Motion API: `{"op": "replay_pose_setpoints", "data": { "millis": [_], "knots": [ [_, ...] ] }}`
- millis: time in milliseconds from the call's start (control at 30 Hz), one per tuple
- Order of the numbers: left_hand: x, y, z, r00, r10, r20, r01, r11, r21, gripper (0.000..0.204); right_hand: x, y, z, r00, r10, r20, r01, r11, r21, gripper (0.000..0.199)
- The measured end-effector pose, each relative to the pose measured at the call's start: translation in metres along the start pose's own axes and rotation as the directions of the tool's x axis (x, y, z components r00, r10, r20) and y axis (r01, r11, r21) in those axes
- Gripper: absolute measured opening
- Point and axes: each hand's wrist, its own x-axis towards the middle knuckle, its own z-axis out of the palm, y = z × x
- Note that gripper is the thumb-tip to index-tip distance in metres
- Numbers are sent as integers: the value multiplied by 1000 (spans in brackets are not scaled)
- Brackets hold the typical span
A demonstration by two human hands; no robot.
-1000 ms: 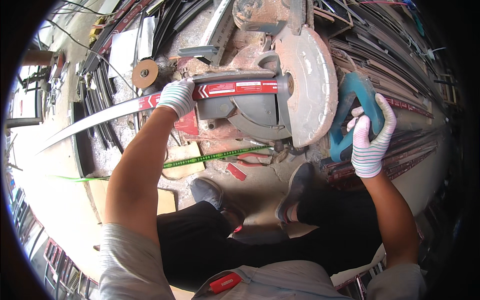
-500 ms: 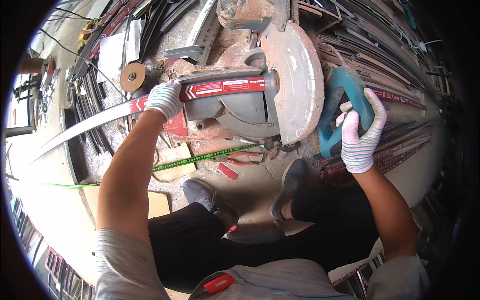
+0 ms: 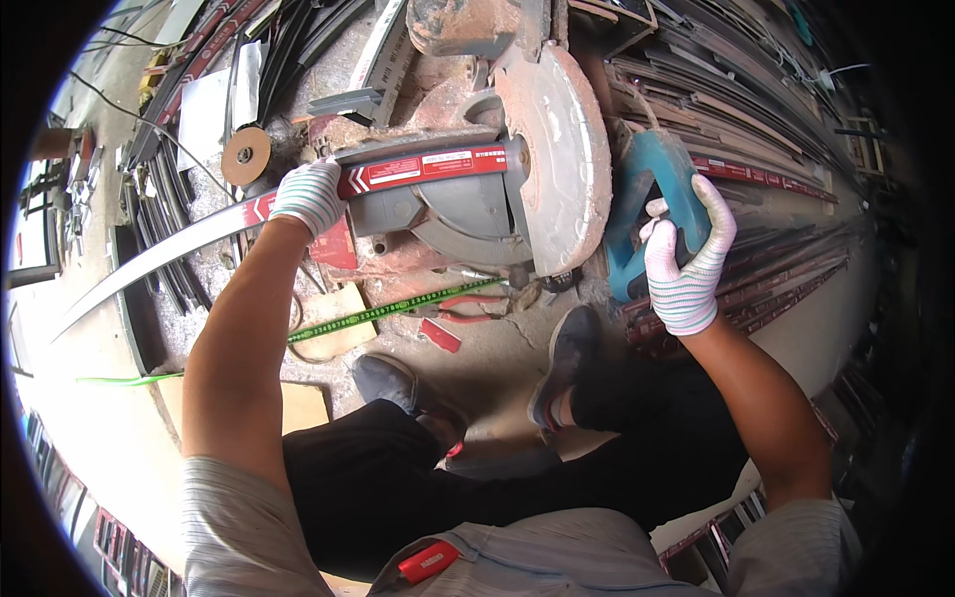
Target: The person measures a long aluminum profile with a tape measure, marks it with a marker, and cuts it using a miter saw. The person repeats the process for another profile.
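Across the bed of a dusty chop saw lies a long metal profile (image 3: 428,169) with red printed film, its bare silver length running off to the left. My left hand (image 3: 310,196), in a striped glove, is closed around the profile and presses it by the fence. The round blade guard (image 3: 562,149), caked with dust, covers the profile's right end, so the blade there is hidden. My right hand (image 3: 686,269), gloved too, curls its fingers through the teal loop handle (image 3: 657,149) of the saw, the thumb side around the outer bar.
A green tape measure blade (image 3: 418,301) stretches along the floor in front of the saw, near red-handled pliers (image 3: 473,310) and a red scrap (image 3: 440,336). Beside the saw is a brown disc (image 3: 246,156). Stacked profiles (image 3: 736,109) fill the right side.
The whole view has shifted a little, so the saw and both hands appear farther left. Both hands keep their holds, and the profile shows no clear movement against the saw.
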Motion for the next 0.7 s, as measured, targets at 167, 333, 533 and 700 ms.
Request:
{"op": "replay_pose_setpoints", "data": {
  "millis": [167,333,533,700],
  "knots": [
    [-1,4,-3,1000,-13,9,13,1000,-18,41,-6,3,-1,1000,-13,29,14,999,-52,65],
    [0,-3,7,992,47,-120,-52,998,-41,31,-10,3,-3,999,-17,34,20,996,-89,67],
    [1,-5,13,987,41,-158,-49,998,-49,28,24,-22,-3,996,87,-15,-86,993,79,60],
    [1,3,2,1000,6,-19,-6,1000,-1,40,93,-54,-11,996,91,-11,-91,996,13,49]
  ]
}}
